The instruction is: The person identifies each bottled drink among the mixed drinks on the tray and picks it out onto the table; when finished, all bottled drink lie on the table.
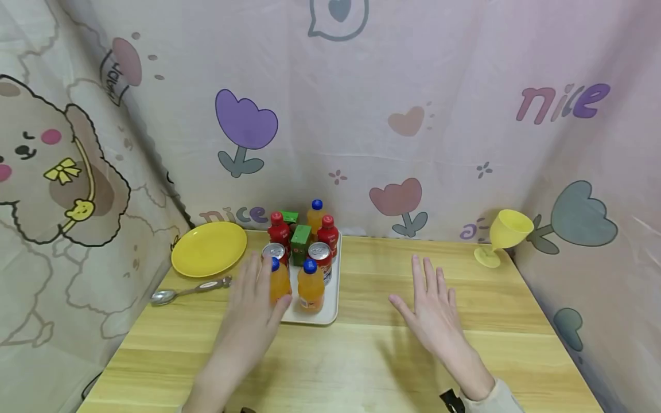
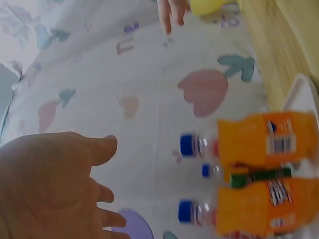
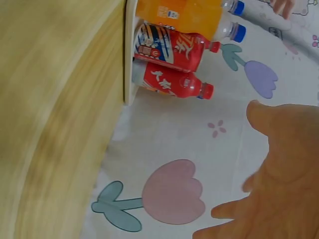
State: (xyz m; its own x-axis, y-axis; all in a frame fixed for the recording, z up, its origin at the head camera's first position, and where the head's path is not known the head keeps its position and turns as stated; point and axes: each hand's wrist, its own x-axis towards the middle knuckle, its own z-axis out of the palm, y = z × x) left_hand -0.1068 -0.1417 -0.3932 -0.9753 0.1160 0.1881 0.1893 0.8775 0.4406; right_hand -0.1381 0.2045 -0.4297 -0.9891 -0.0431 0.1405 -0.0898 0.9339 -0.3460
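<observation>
My left hand (image 1: 250,312), fingers extended and thumb spread, is held in front of the left side of a white tray (image 1: 324,316), hiding part of it. My right hand (image 1: 431,312) is raised over the table to the tray's right, fingers straight and spread. Neither hand holds anything. On the tray stand orange drink bottles (image 1: 311,289) with blue caps, red bottles (image 1: 328,234), cans (image 1: 320,258) and green boxes (image 1: 300,244). The left wrist view shows two orange bottles (image 2: 269,139) beyond my left thumb. Red bottles (image 3: 174,82) on the tray appear in the right wrist view.
A yellow plate (image 1: 209,249) lies at the table's back left, with a metal spoon (image 1: 191,289) in front of it. At the back right stands a yellow goblet (image 1: 508,229). Patterned curtains (image 1: 330,115) enclose the wooden table (image 1: 361,367) at the back and sides.
</observation>
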